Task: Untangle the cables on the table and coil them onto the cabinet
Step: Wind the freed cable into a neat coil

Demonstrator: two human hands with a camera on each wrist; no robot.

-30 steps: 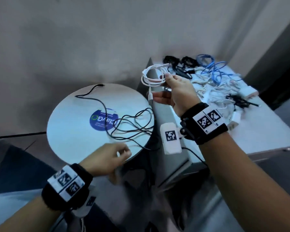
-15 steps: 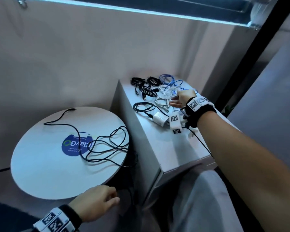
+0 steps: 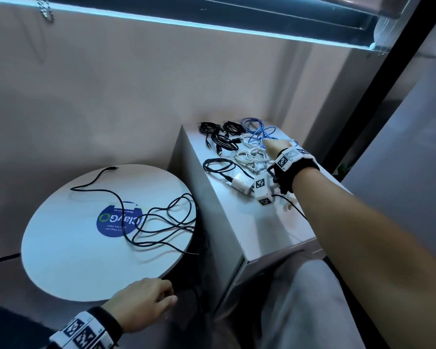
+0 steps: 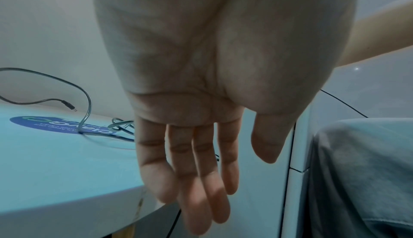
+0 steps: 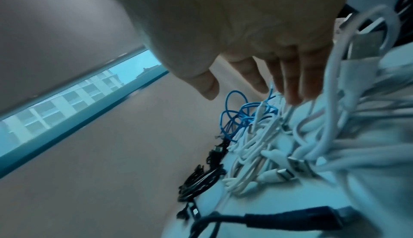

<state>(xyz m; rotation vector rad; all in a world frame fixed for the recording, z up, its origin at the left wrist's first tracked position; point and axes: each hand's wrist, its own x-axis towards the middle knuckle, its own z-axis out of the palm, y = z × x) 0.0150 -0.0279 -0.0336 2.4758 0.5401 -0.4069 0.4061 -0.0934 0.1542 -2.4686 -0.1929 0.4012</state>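
Beside the round table (image 3: 61,260), whose right half carries a tangled black cable (image 3: 159,222), the left hand (image 3: 141,304) is held at the near edge, fingers (image 4: 201,180) relaxed, nothing grasped. Over the cabinet (image 3: 249,222) far edge, the right hand (image 3: 276,147) is extended, straight fingers (image 5: 290,86) touching white cables (image 5: 312,144); contact is blurred.

I read dim, blue-tinted lighting in all views. The brightest source is the window strip (image 3: 212,23) along the upper wall. The black cable (image 3: 146,217) casts soft shadows on the round table (image 3: 68,268). Right wrist view: white cables (image 5: 335,135) are motion-blurred. Wide-angle distortion bends edges.
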